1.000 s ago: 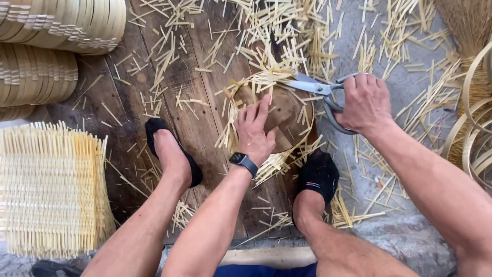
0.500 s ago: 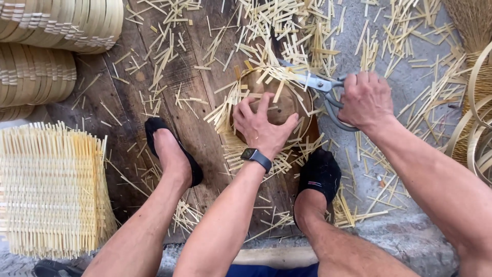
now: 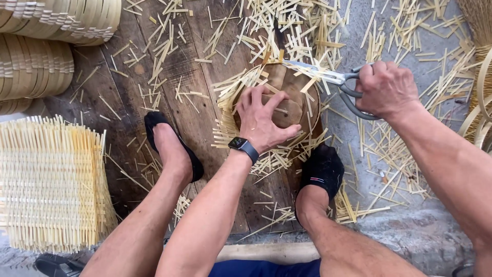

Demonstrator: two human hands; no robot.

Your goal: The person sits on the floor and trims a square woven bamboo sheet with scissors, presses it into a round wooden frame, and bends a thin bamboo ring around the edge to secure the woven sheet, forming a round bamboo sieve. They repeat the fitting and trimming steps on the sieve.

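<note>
- Head view, nearest edge: your two bare legs run up from the bottom, each foot in a black slip-on shoe (image 3: 171,149); the other (image 3: 320,172) sits right of the work. A pale plank edge (image 3: 266,251) lies just under your knees.
- Left of your leg: one woven bamboo panel (image 3: 51,184), loose strip ends sticking out all round.
- Your left hand (image 3: 264,120), dark smartwatch (image 3: 243,146) on the wrist, presses down with fingers (image 3: 246,100) spread over a small round woven bamboo piece (image 3: 292,100). That piece sits on the dark wooden boards (image 3: 179,72) between your feet, with untrimmed strips fanning from its rim.
- Your right hand (image 3: 387,90) is closed through the handles of one pair of grey scissors (image 3: 333,79); fingers curled tight, blades parted a little at the piece's far rim.
- Risk, as I judge it: the blade tips point toward your left fingers, close by. If the piece spins under your palm, the cut could run into the weave or nick a fingertip.
- Second risk: offcuts (image 3: 318,31) lie thick around both feet; a shifting foot could slide on them and jolt the piece.
- Farther off: stacked round bamboo trays (image 3: 46,46) at top left, two stacks clear, a third only partly in frame. Bent bamboo hoops (image 3: 479,102) at right edge; count unclear.
- Tally: two hands, two shoes, one scissors, one panel, one round piece.
</note>
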